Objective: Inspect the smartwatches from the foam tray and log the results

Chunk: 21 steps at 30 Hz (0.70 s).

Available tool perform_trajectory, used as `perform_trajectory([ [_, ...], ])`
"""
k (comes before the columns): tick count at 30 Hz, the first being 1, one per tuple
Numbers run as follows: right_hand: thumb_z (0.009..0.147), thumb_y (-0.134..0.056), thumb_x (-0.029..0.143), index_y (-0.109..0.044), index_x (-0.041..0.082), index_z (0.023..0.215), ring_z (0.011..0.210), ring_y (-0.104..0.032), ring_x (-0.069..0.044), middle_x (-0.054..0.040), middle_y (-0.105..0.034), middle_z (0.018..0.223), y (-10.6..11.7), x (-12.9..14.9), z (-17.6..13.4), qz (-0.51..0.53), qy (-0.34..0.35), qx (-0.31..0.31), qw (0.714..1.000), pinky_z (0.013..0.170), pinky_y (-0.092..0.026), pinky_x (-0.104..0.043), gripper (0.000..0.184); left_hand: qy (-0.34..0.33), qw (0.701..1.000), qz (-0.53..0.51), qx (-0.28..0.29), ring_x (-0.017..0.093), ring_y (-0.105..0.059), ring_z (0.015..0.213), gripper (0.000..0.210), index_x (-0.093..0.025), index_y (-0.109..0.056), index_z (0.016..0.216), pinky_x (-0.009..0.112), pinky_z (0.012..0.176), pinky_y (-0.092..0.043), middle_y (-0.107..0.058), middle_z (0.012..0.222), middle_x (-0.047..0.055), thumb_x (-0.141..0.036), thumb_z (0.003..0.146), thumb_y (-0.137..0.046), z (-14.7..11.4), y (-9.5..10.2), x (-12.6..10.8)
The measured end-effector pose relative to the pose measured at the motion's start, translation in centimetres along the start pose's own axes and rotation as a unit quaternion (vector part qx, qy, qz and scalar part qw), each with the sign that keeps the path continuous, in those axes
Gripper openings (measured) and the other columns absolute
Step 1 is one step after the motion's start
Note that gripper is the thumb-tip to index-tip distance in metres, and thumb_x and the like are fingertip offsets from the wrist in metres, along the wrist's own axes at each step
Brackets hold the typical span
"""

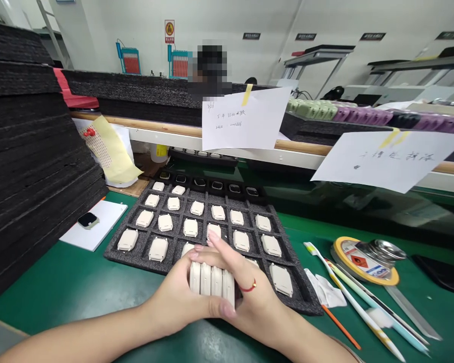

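Between my two hands, over the front edge of a black foam tray (136,259), is a row of several cream watch cases (211,281) standing side by side. My left hand (177,287) is closed round their left side, its thumb lying along the bottom. On the right, my right hand (255,292) wraps the same stack, fingers across the top, a red string on one finger. More cream watch cases (158,249) lie singly in the tray's compartments. Some compartments hold none. My hands hide the tray's front middle.
Toothbrushes (359,302), a yellow-rimmed tape roll (365,259) and a metal blade (412,312) lie at right. At left, a watch (88,220) rests on white paper (102,237) beside tall black foam stacks (34,176). A shelf (166,132) with hanging paper notes (244,118) crosses behind. Beyond it is another person.
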State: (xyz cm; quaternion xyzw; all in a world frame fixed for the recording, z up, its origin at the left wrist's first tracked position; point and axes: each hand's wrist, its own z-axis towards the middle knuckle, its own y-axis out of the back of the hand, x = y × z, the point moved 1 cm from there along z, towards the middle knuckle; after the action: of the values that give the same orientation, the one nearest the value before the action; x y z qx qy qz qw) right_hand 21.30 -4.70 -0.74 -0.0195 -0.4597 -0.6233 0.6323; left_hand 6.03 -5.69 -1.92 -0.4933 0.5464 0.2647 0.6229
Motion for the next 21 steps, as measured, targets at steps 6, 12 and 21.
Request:
perform_trajectory([
  [6,0.079,-0.073,0.056,-0.014,0.029,0.157,0.137,-0.047,-0.031,-0.0140,-0.044,0.151,1.2,0.4,-0.1,-0.012,-0.025,0.035,0.999,0.114,-0.040,-0.048,0.102,-0.036,0.992,0.108,-0.050,0.023,-0.066,0.097,0.053,-0.020,-0.066,0.104,0.034,0.090,-0.051,-0.071,0.102,0.004,-0.028,0.058,-0.091,0.1,0.4,-0.3],
  [12,0.102,-0.047,0.039,-0.055,0.029,0.124,0.123,-0.057,-0.021,-0.0055,-0.064,0.122,3.2,0.2,0.2,0.079,-0.074,-0.122,0.987,0.106,-0.046,-0.038,0.026,-0.114,0.973,0.197,-0.032,0.026,-0.065,0.110,0.041,-0.024,-0.070,0.105,0.037,0.097,-0.050,-0.072,0.115,0.006,-0.023,0.068,-0.086,-0.4,0.9,-0.8],
  [21,0.076,-0.080,0.047,-0.062,0.023,0.098,0.105,-0.066,-0.025,-0.0105,-0.063,0.119,3.9,1.4,1.0,0.028,-0.053,0.006,0.998,0.086,-0.058,-0.036,0.037,0.001,0.995,-0.098,0.025,0.022,-0.068,0.104,0.048,-0.024,-0.065,0.115,0.035,0.096,-0.049,-0.073,0.107,0.004,-0.026,0.072,-0.085,-0.3,0.8,-0.3],
])
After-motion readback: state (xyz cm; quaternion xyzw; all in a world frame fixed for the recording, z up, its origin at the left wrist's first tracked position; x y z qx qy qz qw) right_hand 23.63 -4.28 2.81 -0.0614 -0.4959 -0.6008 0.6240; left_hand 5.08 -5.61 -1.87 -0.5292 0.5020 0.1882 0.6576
